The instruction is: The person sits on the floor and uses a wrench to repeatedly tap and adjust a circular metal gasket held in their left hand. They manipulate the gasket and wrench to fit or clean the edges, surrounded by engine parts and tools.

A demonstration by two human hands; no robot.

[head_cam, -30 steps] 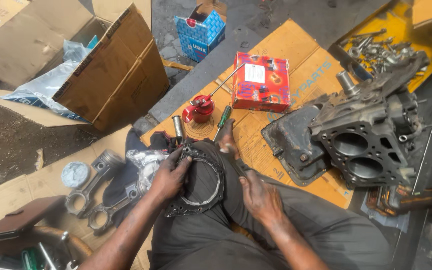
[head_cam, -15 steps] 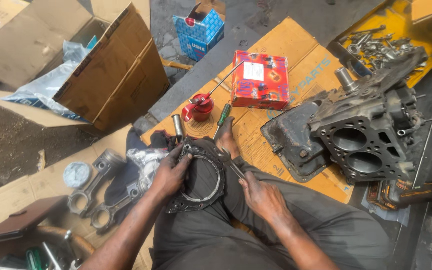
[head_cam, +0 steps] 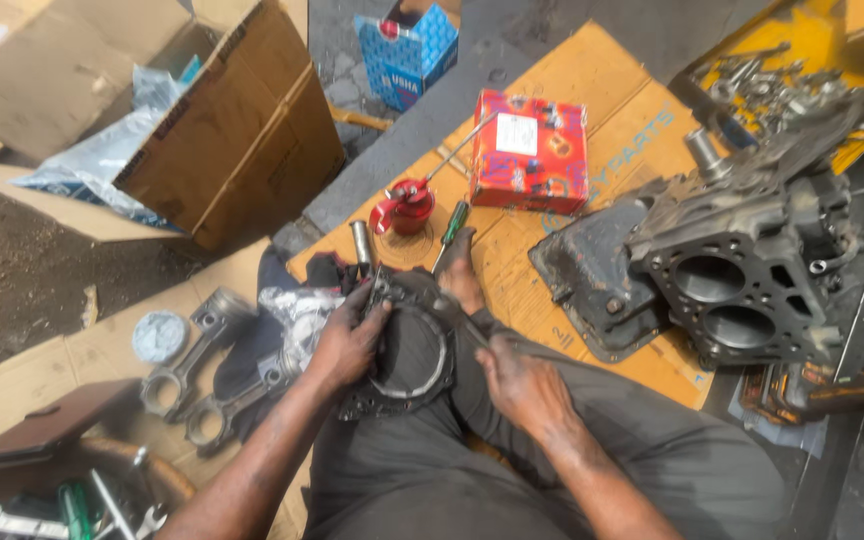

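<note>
Gasket (head_cam: pixel 407 355) seemingly between both hands (head_cam: pixel 347 340)

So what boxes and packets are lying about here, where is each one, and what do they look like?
Red box: squarish carton with a white label, on the flattened cardboard ahead of the hands.
Blue box: small open-topped carton, blue with white pattern, top centre on the ground.
Brown carton: large, plain cardboard, open, upper left.
Plastic bag: clear and pale blue, crumpled, spilling from the brown carton.
</note>
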